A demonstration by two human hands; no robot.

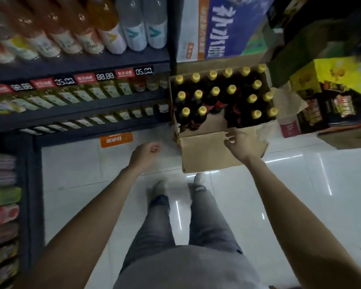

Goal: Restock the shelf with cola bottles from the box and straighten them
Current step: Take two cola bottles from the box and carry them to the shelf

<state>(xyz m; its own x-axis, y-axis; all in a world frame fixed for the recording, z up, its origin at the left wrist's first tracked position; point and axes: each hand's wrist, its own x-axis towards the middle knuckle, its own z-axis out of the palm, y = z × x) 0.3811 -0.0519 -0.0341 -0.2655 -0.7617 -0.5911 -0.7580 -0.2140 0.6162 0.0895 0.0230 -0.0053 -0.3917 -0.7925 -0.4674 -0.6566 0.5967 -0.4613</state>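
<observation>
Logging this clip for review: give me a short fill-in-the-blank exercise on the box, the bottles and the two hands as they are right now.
1. The cola bottles in the cardboard box have caps coloured ____.
2. The hand nearer the box is the ____ hand.
3. Neither the left hand nor the right hand holds a ____.
4. The box stands on the ____, beside the shelf.

Missing words: yellow; right; bottle; floor

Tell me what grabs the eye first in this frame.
The open brown cardboard box of dark cola bottles with yellow caps stands on the white tile floor at upper centre-right, with gaps at its near side. The bare right hand reaches over its front flap; the left hand hovers empty beside the dark shelf.
</observation>
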